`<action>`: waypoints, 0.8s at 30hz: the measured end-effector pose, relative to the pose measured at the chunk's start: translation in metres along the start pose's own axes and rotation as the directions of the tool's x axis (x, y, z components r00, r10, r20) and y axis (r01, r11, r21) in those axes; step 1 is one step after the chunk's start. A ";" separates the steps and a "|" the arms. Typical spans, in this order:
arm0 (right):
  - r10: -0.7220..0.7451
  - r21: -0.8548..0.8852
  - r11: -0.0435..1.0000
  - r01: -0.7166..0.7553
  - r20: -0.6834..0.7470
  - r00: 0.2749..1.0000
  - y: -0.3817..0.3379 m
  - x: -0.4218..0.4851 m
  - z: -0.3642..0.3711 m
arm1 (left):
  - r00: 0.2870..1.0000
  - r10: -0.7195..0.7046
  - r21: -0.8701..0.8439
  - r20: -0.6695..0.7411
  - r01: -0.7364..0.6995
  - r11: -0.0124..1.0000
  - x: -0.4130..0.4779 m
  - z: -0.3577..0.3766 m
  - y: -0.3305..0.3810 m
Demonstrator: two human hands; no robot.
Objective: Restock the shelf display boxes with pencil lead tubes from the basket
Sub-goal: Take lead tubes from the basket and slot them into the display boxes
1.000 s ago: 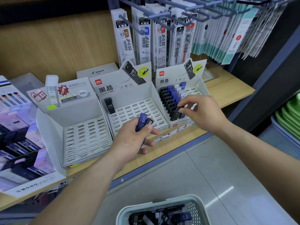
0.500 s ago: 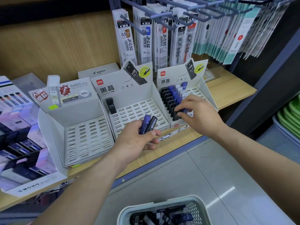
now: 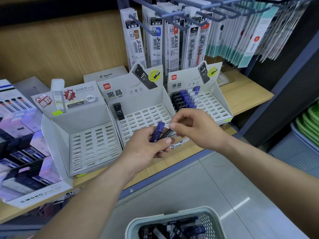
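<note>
just in front of the middle box (image 3: 146,116), the left hand (image 3: 146,149) is gripping a blue tube (image 3: 158,131) and a black tube (image 3: 166,134) side by side, both tilting up toward the shelf (image 3: 245,94). the right hand (image 3: 195,130) is pinching the black tube's upper end between thumb and forefinger. a lone tube (image 3: 118,111) is standing at the middle box's back left. the right box (image 3: 214,106) is showing rows of tubes (image 3: 183,99), black and blue, down its left side. below, the basket (image 3: 172,215) is holding more tubes, and refill packs (image 3: 155,40) are hanging above.
</note>
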State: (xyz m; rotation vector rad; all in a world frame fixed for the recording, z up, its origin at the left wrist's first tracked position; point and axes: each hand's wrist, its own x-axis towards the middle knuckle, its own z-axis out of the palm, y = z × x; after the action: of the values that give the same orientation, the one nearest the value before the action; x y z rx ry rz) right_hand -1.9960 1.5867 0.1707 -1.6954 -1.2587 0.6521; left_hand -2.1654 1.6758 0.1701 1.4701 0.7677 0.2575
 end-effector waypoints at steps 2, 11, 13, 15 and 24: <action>0.016 0.080 0.997 -0.018 0.025 1.000 0.001 0.000 -0.003 | 1.000 -0.003 0.023 -0.028 0.004 1.000 0.001 -0.001 -0.001; 0.085 0.244 0.965 -0.095 0.049 0.995 0.007 0.001 -0.012 | 0.990 0.007 0.028 -0.144 -0.003 1.000 0.003 -0.003 -0.002; 0.089 0.219 0.971 -0.098 0.052 0.995 0.009 0.000 -0.014 | 0.983 0.022 0.025 -0.180 -0.018 1.000 0.004 -0.004 -0.001; 0.085 0.196 0.976 -0.097 0.069 0.994 0.009 0.000 -0.013 | 0.979 0.033 0.016 -0.202 -0.030 0.999 0.005 -0.005 -0.001; 0.099 0.152 0.977 -0.148 0.291 0.952 0.001 -0.006 -0.013 | 0.983 0.062 0.020 -0.171 -0.060 0.998 0.005 -0.003 0.000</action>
State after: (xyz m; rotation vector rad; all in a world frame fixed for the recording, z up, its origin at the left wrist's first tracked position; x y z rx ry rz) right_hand -1.9866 1.5769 0.1749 -1.5847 -1.2548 1.0794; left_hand -2.1635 1.6805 0.1687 1.5008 0.8651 0.4304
